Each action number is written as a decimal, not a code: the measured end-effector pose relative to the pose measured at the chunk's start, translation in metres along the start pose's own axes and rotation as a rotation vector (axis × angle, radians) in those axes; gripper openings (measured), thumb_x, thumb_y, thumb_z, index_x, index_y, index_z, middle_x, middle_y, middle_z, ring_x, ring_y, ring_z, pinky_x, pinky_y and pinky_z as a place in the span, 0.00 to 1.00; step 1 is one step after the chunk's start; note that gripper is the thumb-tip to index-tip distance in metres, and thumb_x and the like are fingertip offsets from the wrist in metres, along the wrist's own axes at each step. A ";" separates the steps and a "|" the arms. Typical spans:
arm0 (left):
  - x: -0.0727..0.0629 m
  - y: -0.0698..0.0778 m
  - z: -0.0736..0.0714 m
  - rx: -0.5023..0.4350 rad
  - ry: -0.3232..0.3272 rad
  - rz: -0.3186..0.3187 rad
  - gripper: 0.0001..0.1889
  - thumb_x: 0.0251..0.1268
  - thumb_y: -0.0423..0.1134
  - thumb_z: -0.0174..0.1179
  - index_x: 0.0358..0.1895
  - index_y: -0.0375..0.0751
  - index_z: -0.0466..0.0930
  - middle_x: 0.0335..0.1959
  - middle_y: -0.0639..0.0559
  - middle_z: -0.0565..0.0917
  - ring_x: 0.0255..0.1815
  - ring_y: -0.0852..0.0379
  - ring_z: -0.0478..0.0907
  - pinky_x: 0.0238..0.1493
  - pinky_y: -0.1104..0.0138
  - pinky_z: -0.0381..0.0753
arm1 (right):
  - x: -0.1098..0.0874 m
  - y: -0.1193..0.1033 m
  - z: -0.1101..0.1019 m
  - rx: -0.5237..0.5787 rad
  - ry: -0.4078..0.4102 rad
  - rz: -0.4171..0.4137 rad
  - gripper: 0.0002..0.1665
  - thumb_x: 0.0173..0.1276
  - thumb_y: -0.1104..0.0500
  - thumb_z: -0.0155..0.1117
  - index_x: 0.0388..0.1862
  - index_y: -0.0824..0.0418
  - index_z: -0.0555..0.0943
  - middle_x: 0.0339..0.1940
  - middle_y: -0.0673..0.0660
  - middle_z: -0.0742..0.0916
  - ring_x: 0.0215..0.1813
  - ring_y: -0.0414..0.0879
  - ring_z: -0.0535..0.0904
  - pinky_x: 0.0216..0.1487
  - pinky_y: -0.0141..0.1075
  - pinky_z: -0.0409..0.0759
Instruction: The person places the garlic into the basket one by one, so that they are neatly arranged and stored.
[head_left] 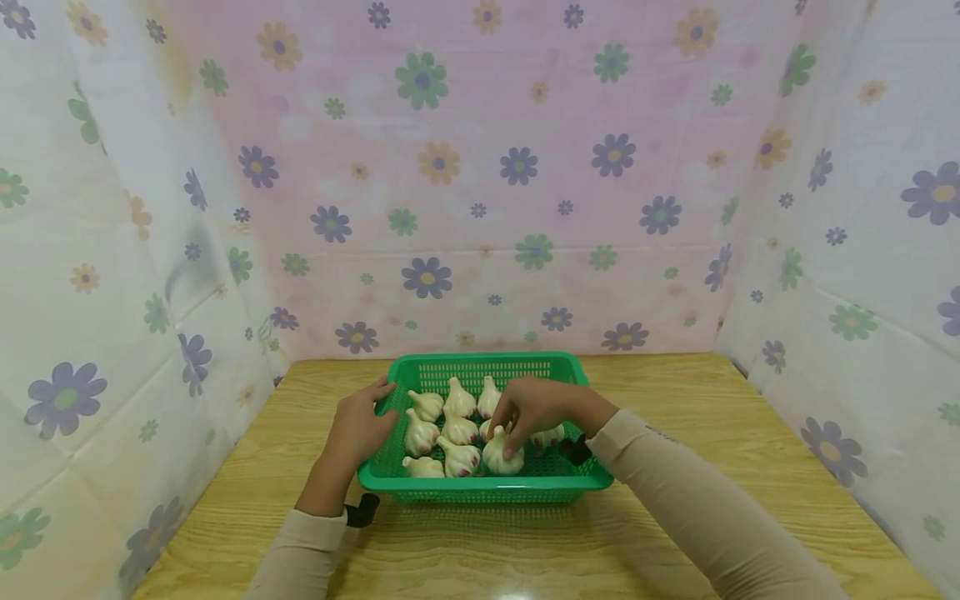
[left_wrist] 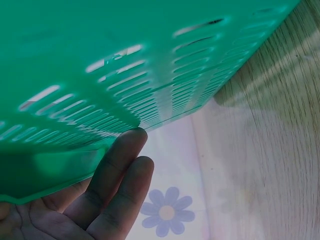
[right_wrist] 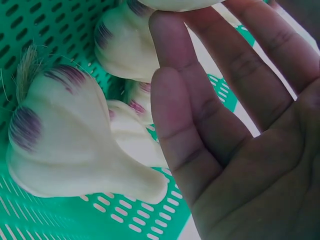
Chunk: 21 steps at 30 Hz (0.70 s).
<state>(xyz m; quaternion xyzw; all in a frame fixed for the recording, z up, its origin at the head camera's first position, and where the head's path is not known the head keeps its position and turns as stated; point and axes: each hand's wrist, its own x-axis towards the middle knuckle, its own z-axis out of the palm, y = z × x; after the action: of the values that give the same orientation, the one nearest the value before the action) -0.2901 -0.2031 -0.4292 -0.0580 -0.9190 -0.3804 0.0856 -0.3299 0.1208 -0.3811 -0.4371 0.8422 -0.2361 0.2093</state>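
A green plastic basket stands on the table, with several white, purple-streaked garlic bulbs in it. My right hand reaches in from the right and pinches one garlic bulb near the basket's front. In the right wrist view, only the edge of a bulb shows at the fingertips, and another bulb lies beside the hand. At the basket's left side, my left hand rests on the rim. From the left wrist view, its straight fingers lie against the slotted outer wall; the thumb is hidden there.
Other bulbs fill the basket's left and middle, and one lies at the right, partly behind the right hand. The wood-grain table is enclosed by flower-printed cloth at the back and both sides.
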 end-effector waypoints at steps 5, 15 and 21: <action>-0.001 0.001 0.000 -0.003 0.000 -0.001 0.29 0.70 0.34 0.60 0.74 0.39 0.73 0.81 0.45 0.65 0.09 0.60 0.55 0.15 0.67 0.66 | 0.003 0.001 0.004 -0.003 -0.015 0.041 0.17 0.57 0.50 0.83 0.46 0.48 0.93 0.47 0.44 0.93 0.45 0.34 0.87 0.47 0.33 0.85; -0.001 0.001 0.001 0.001 -0.001 0.003 0.29 0.70 0.34 0.59 0.74 0.39 0.73 0.81 0.45 0.65 0.09 0.59 0.54 0.14 0.68 0.65 | 0.006 0.001 0.008 -0.027 0.000 0.091 0.18 0.54 0.49 0.84 0.44 0.49 0.94 0.44 0.41 0.92 0.41 0.33 0.86 0.44 0.33 0.85; -0.001 0.001 0.001 -0.001 0.005 0.002 0.29 0.69 0.34 0.60 0.74 0.39 0.73 0.80 0.45 0.66 0.10 0.59 0.56 0.15 0.66 0.66 | 0.008 0.002 0.010 -0.068 -0.002 0.123 0.11 0.54 0.48 0.84 0.37 0.40 0.93 0.40 0.38 0.91 0.38 0.33 0.85 0.43 0.32 0.84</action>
<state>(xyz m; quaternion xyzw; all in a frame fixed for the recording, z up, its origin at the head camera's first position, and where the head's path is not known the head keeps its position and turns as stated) -0.2896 -0.2020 -0.4293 -0.0579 -0.9185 -0.3810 0.0883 -0.3299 0.1129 -0.3910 -0.3916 0.8749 -0.1934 0.2093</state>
